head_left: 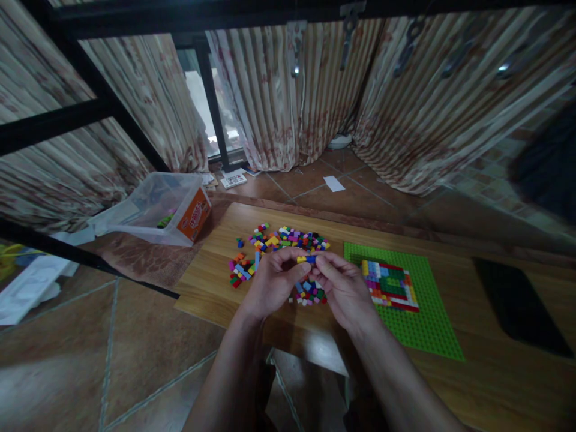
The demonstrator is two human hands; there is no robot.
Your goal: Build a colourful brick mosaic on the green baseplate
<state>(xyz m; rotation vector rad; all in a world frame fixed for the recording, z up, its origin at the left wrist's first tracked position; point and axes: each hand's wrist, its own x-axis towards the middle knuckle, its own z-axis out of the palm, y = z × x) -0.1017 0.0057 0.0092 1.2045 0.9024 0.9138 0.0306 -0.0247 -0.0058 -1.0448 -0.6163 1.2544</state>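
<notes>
Above a spread of loose, many-coloured toy bricks (310,240), my two hands meet at the fingertips. Between thumb and finger, my left hand (274,282) pinches a yellow brick (301,260). My right hand (344,285) grips a blue brick (311,259) that sits end to end with the yellow one; I cannot tell whether the two are joined. To the right of my hands lies a green studded baseplate (432,300). On it stands a low build of red, white, orange, blue and green bricks (390,285), partly behind my right hand.
The wooden table (207,288) carries the bricks, and a flat black object (519,303) lies at its right. On the floor at left stands a clear plastic bin (157,204) with an orange label. A black metal frame (126,129) crosses the left side. Striped curtains (279,96) hang behind.
</notes>
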